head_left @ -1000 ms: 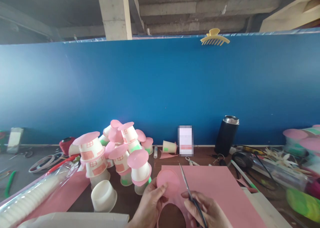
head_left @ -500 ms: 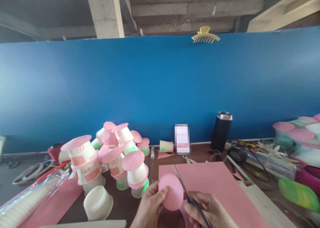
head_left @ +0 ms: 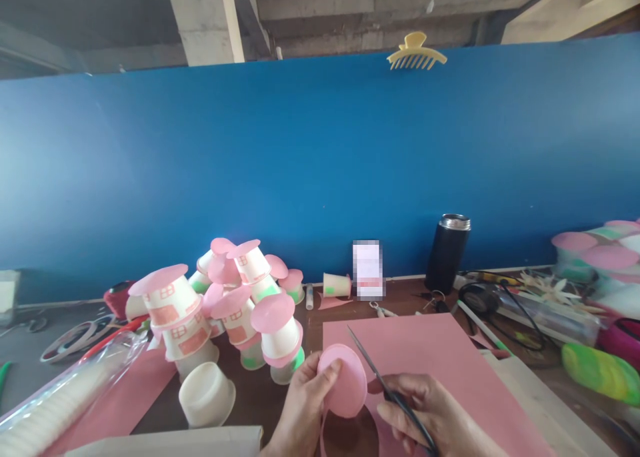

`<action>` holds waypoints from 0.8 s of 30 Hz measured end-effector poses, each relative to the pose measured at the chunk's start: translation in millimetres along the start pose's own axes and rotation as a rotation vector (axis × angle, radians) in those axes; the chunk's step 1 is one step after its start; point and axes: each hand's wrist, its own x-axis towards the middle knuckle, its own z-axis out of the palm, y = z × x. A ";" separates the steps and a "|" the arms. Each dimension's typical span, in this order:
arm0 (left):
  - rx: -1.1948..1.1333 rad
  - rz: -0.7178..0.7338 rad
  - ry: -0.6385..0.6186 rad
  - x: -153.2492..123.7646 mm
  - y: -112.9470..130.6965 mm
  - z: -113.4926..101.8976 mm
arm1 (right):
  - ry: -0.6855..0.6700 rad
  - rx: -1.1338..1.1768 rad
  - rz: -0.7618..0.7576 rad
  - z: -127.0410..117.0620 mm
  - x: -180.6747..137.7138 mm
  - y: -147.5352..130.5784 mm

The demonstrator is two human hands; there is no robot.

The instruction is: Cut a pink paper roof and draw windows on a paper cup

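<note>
My left hand (head_left: 301,403) pinches a pink paper disc (head_left: 347,387) between thumb and fingers, its round face turned toward me. In my right hand (head_left: 425,407) is a pair of dark-handled scissors (head_left: 376,371), fingers wrapped round the handles. The blades look closed and point up and left, just right of the disc. A curved pink paper offcut (head_left: 386,440) hangs below the hands, around a dark gap. Behind the hands lies a large pink sheet (head_left: 430,340). Left of my left hand, a plain white paper cup (head_left: 206,395) stands upside down.
Stacked cups with pink disc tops (head_left: 173,307) crowd the left. A plastic sleeve of cups (head_left: 70,390) lies nearer. At the back stand a blurred-out upright rectangle (head_left: 368,270) and a black bottle (head_left: 447,253). Cables (head_left: 525,323) and a green-yellow object (head_left: 600,373) lie right.
The view has tipped slightly, so the table's things sit a little higher and further right. Both hands keep their hold on the disc and scissors, with little movement.
</note>
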 end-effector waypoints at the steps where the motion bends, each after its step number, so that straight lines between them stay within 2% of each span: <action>1: 0.009 0.007 0.030 -0.8 0.8 0.8 | -0.009 -0.005 0.014 -0.3 -0.5 -0.6; 4: 0.043 0.027 0.086 -1.7 2.6 0.9 | -0.053 -0.030 0.026 -1.3 -2.3 -5.3; 15: 0.112 0.010 0.008 2.4 1.3 -8.3 | -0.085 -0.023 0.031 -3.5 -4.2 -11.6; 24: 0.153 0.027 0.004 0.8 -0.4 -10.0 | -0.081 -0.061 0.030 -2.9 -3.3 -10.0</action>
